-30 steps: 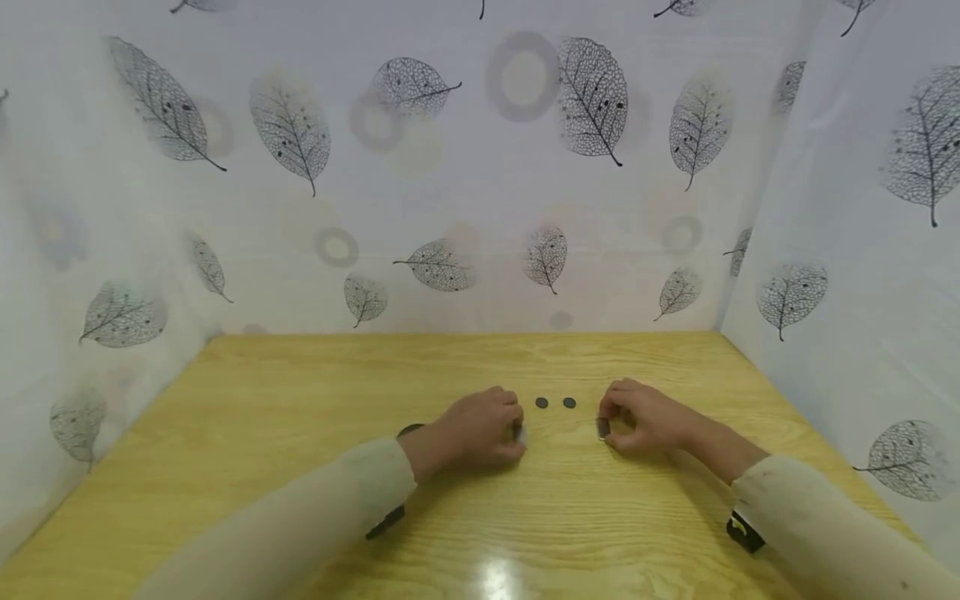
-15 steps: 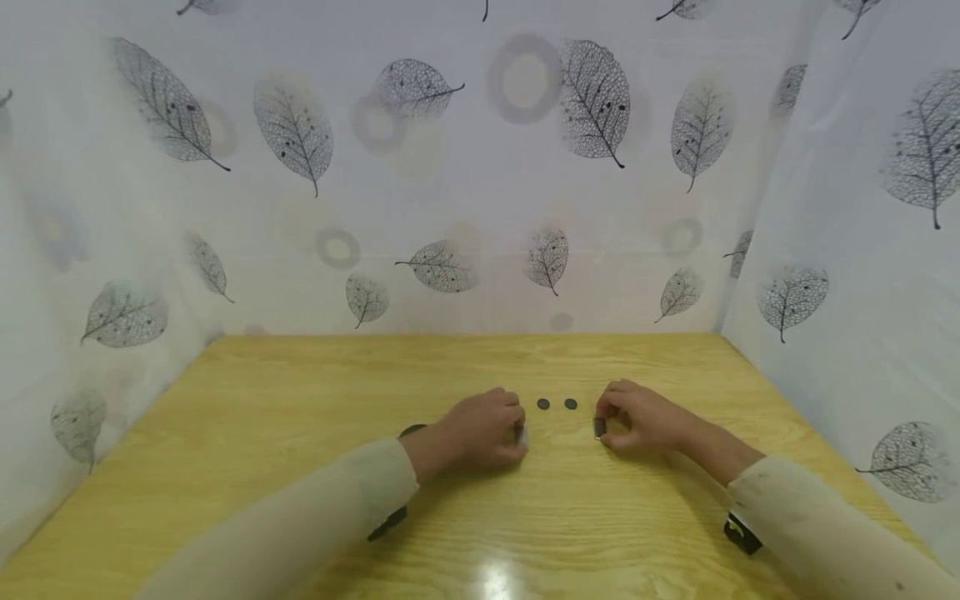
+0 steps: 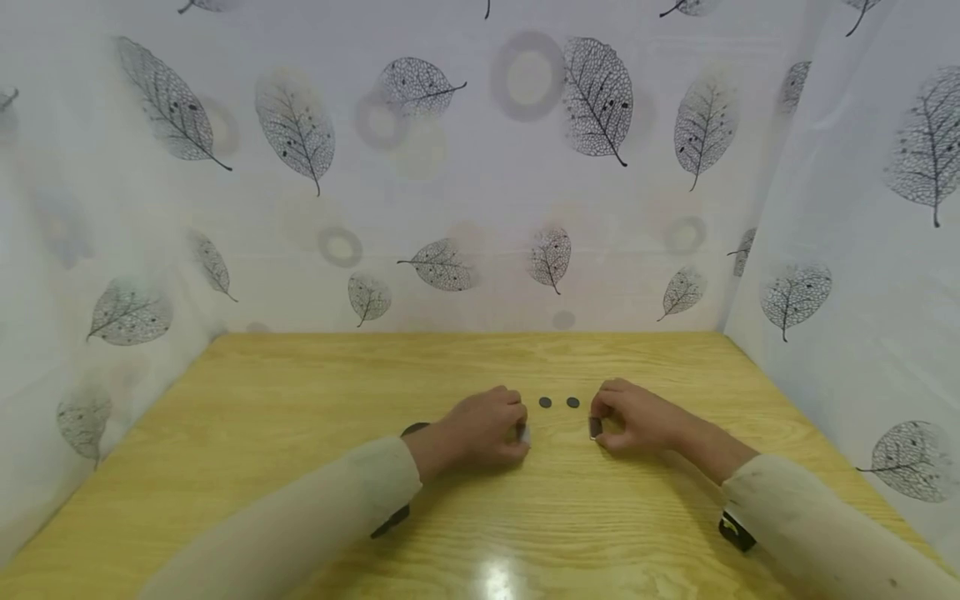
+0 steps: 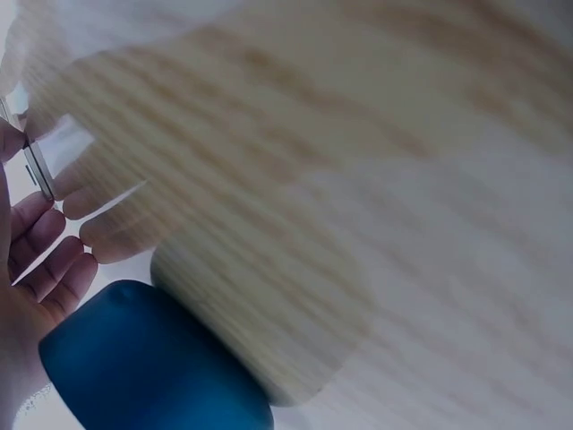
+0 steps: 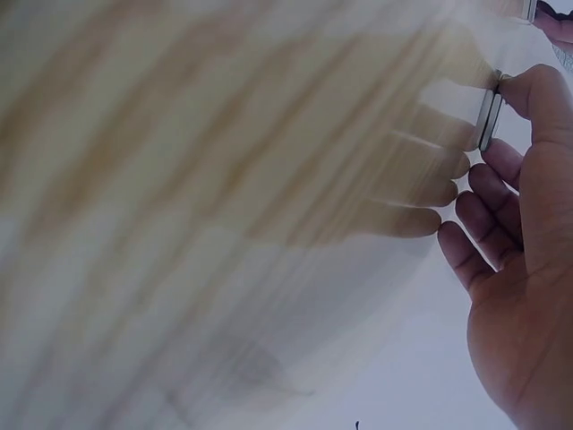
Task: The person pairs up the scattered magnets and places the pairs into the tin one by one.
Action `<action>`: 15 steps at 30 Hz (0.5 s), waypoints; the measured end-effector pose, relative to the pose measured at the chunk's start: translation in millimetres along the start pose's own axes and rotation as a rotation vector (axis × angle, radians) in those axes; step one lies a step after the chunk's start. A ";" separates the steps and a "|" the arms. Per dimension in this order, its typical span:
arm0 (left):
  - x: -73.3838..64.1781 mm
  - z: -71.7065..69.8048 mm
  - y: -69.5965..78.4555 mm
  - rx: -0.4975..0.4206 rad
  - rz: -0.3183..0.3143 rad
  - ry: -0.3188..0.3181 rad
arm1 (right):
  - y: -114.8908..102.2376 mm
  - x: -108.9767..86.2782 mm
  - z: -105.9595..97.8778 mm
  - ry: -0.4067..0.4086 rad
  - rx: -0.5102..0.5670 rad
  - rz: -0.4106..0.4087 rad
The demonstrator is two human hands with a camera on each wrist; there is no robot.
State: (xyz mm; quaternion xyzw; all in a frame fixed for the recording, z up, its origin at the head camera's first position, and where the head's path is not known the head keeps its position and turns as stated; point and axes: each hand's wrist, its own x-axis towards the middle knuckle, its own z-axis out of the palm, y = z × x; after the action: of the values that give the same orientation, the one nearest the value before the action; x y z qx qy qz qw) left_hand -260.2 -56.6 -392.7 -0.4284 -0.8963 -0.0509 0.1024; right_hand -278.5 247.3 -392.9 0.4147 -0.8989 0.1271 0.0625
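Observation:
My left hand [image 3: 483, 429] pinches a small flat piece [image 3: 524, 435], whitish toward the right in the head view, between thumb and fingers. In the left wrist view that piece [image 4: 38, 168] stands on its thin silvery edge. Opposite it, my right hand [image 3: 647, 421] pinches a small rectangular piece [image 3: 596, 428] with a dark face and a bright rim. Seen from the right wrist, this piece [image 5: 489, 118] is thin, upright and silvery-edged, fingertips right at the table. A gap of bare wood separates the two pieces. Fingers hide much of both.
Two dark round discs, a left one [image 3: 545, 402] and a right one [image 3: 573, 402], lie on the glossy wooden table [image 3: 480, 517] just beyond the gap. A teal cylinder [image 4: 152, 358] stands near my left wrist. Leaf-patterned white curtains [image 3: 450, 167] enclose the table's back and sides.
My right hand has slid a little to the left with its piece, narrowing the gap to the left hand. The left hand keeps its place and its grip.

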 end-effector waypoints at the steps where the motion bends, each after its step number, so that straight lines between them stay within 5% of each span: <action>1: 0.0 -0.3 0.3 0.000 -0.001 -0.001 | -1.0 0.6 -0.1 -0.004 0.000 -0.001; 15: -1.0 -4.4 4.4 0.004 -0.028 -0.039 | -10.9 6.0 -0.4 0.012 -0.088 -0.104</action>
State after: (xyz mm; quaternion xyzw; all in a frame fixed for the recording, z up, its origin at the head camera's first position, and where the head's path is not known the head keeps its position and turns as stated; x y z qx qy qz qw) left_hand -255.5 -55.4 -388.6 -0.4166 -0.9041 -0.0420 0.0853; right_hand -274.1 236.2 -389.2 0.4568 -0.8805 0.0867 0.0925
